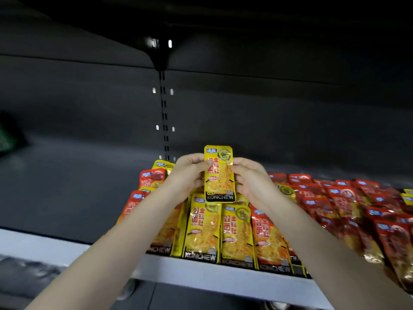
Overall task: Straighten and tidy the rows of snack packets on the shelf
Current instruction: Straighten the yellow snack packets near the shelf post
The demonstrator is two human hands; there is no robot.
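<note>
A yellow KONCHEW snack packet is held upright above the shelf, label facing me. My left hand pinches its left edge with thumb on the front. My right hand grips its right edge the same way. Below lie rows of yellow packets overlapping one another, with one orange-red packet beside them. Red packets lie in slanted, uneven rows to the right, and a few more red packets show behind my left wrist.
The dark shelf floor stretches bare to the left of the packets. The grey front lip of the shelf runs across below. A slotted upright stands at the back. Something green sits at the far left.
</note>
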